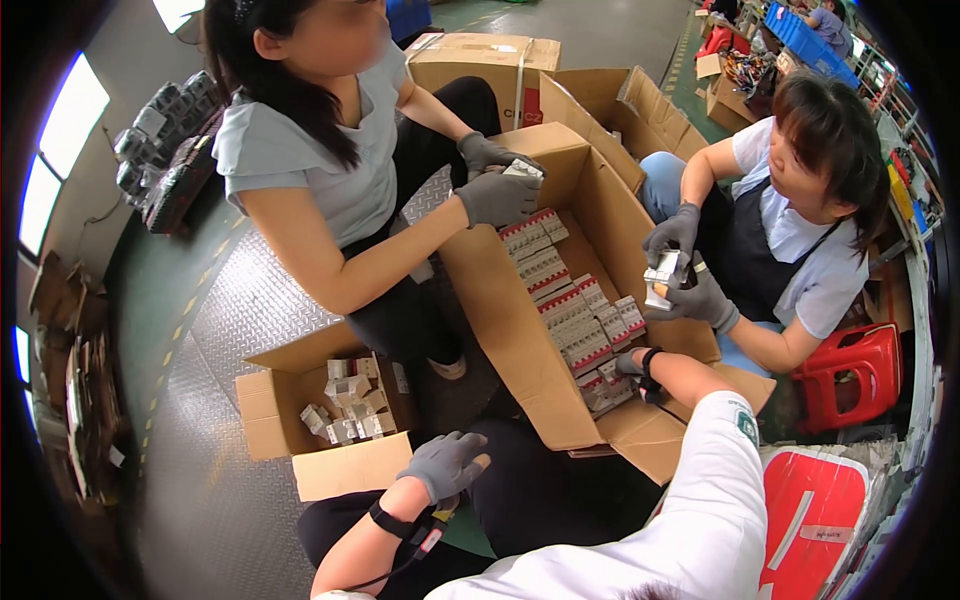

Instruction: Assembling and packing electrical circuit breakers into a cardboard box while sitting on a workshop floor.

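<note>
My left hand point(445, 466), in a grey glove with some fingertips bare, rests over my dark-trousered knee. Its fingers lie loosely apart, with nothing in them. Reaching into the large cardboard box point(505, 340), my gloved right hand point(636, 367) is at the near end of the rows of white circuit breakers point(575, 325) with red edges. My wrist and sleeve partly hide its fingers, so its grip does not show. To my left, a smaller open carton point(290, 405) holds several loose white breakers point(350, 400).
A co-worker on the left holds a white breaker point(522, 168) over the large box. Another on the right holds white breakers point(663, 275) in both gloved hands. Also around are an open carton point(655, 110), a red stool point(850, 380) and stacked flattened cardboard point(75, 400).
</note>
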